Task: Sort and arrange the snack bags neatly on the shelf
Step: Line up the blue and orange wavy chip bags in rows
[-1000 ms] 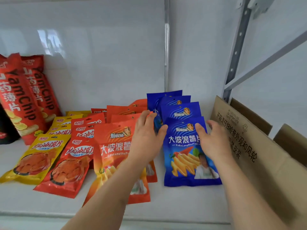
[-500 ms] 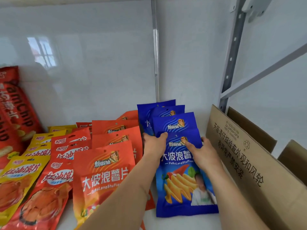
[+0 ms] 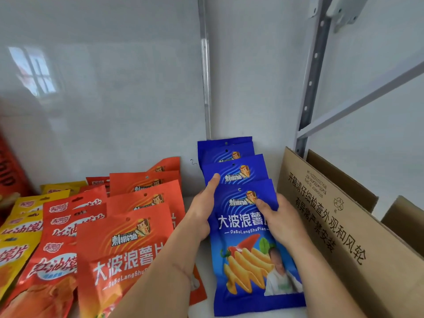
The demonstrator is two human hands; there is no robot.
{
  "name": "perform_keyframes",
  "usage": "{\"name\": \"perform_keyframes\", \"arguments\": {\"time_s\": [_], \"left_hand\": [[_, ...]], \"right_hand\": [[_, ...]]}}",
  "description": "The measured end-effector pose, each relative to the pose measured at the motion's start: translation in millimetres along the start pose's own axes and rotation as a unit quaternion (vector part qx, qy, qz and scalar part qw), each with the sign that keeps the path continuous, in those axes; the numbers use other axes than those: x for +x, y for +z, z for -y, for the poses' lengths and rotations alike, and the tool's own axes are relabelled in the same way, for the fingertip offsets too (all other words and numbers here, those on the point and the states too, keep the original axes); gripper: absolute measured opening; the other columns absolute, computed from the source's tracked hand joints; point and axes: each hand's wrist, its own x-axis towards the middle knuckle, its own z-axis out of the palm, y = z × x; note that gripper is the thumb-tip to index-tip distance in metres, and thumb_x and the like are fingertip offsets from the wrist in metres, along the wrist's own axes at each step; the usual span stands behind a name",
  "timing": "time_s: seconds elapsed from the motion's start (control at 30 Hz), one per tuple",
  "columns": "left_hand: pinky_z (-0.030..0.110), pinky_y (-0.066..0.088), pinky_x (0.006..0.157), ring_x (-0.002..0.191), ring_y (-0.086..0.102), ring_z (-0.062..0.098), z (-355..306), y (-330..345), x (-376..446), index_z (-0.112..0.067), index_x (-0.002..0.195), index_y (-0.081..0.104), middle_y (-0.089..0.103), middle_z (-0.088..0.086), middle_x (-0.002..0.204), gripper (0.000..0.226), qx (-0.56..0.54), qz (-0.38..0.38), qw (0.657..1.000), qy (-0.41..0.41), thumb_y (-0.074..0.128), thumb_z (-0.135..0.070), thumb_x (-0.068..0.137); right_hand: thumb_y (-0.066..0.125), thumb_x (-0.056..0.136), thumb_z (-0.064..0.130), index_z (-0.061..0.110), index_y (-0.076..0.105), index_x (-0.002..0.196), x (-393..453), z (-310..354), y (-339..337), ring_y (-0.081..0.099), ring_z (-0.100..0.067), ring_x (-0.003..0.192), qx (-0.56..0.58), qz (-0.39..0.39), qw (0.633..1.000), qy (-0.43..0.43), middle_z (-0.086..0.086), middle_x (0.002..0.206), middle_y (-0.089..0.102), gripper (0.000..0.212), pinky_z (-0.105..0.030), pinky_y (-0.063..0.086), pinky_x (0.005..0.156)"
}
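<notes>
Several blue snack bags [image 3: 229, 154] lie overlapped in a row running back to the wall, and the front blue bag [image 3: 243, 260] is the lowest and nearest. My left hand [image 3: 202, 212] holds the row's left edge, its thumb lying on the second bag. My right hand [image 3: 283, 223] grips the front bag's right edge with the thumb on its face. Orange bags [image 3: 128, 249] of the same brand lie overlapped to the left, partly under my left forearm. Further left are red bags [image 3: 57, 267] and yellow bags [image 3: 16, 251].
An open cardboard box [image 3: 332, 226] with printed text stands close against the right of the blue row. A grey perforated shelf upright [image 3: 312, 76] rises behind it. A tall red chip bag [image 3: 9, 177] leans at the far left. The white shelf board [image 3: 200, 309] shows near the front.
My hands moved from the tops of the bags to the two sides of the blue row. The view came closer and shifted right, so the left bags slid towards the frame edge.
</notes>
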Motion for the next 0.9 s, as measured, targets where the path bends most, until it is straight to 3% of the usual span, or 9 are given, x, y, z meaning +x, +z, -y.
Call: {"name": "perform_keyframes", "arguments": {"time_s": [0.17,0.47,0.6,0.67,0.73,0.8,0.9], "left_hand": [[0.053,0.057,0.093,0.097,0.075,0.031,2.2,7.3,3.6,-0.017,0.127,0.059,0.078,0.009,0.107,0.069,-0.024,0.039,0.998,0.039,0.067,-0.067,0.080],[0.039,0.063,0.068,0.084,0.078,0.025,9.1,10.1,10.7,-0.018,0.126,0.052,0.079,0.008,0.100,0.059,0.001,0.013,0.997,0.073,0.074,-0.052,0.083],[0.044,0.063,0.075,0.085,0.077,0.028,15.1,11.1,10.4,-0.018,0.123,0.053,0.079,0.008,0.098,0.049,0.007,0.028,0.998,0.064,0.076,-0.041,0.086],[0.043,0.063,0.075,0.085,0.077,0.028,18.2,9.8,13.9,-0.016,0.123,0.053,0.078,0.009,0.099,0.043,0.021,0.012,0.998,0.064,0.073,-0.036,0.090],[0.045,0.063,0.078,0.084,0.077,0.027,21.0,8.8,18.5,-0.016,0.124,0.053,0.078,0.008,0.100,0.040,0.034,-0.008,0.997,0.068,0.070,-0.036,0.093],[0.046,0.063,0.079,0.083,0.078,0.026,22.7,8.9,21.5,-0.015,0.124,0.054,0.078,0.008,0.099,0.040,0.039,-0.021,0.996,0.078,0.068,-0.037,0.094],[0.038,0.062,0.068,0.081,0.078,0.024,22.7,8.6,23.7,-0.015,0.124,0.054,0.078,0.007,0.100,0.038,0.035,-0.038,0.994,0.094,0.065,-0.039,0.096]], "right_hand": [[0.069,0.090,0.040,0.022,0.057,0.101,3.9,-3.4,-2.8,0.072,-0.010,0.071,0.049,-0.037,0.998,0.002,0.005,0.087,0.073,0.023,-0.032,0.056,0.065],[0.060,0.092,0.050,0.018,0.057,0.101,3.7,-8.3,-8.3,0.065,-0.004,0.070,-0.042,-0.074,0.996,0.016,0.007,0.088,0.070,0.033,-0.023,0.043,0.054],[0.057,0.092,0.055,0.020,0.055,0.111,-0.3,0.0,-10.8,0.066,-0.002,0.072,-0.056,-0.060,0.997,0.004,0.011,0.088,0.068,0.039,-0.022,0.046,0.055],[0.055,0.092,0.057,0.022,0.052,0.128,-4.4,5.5,-15.1,0.067,-0.002,0.078,-0.041,-0.049,0.998,0.006,0.011,0.101,0.069,0.049,-0.019,0.047,0.056],[0.054,0.090,0.060,0.023,0.035,0.148,-11.1,12.0,-22.5,0.065,-0.007,0.096,-0.038,-0.045,0.998,0.019,0.003,0.127,0.062,0.071,-0.018,0.048,0.062],[0.055,0.086,0.064,0.023,0.021,0.155,-24.2,17.3,-29.9,0.056,-0.014,0.120,-0.061,-0.047,0.997,0.027,-0.002,0.147,0.046,0.087,-0.024,0.052,0.078],[0.061,0.074,0.076,0.029,0.015,0.155,-54.0,9.9,-28.5,0.042,-0.014,0.136,-0.146,-0.018,0.989,0.022,0.004,0.153,0.036,0.105,-0.036,0.047,0.102]]}}
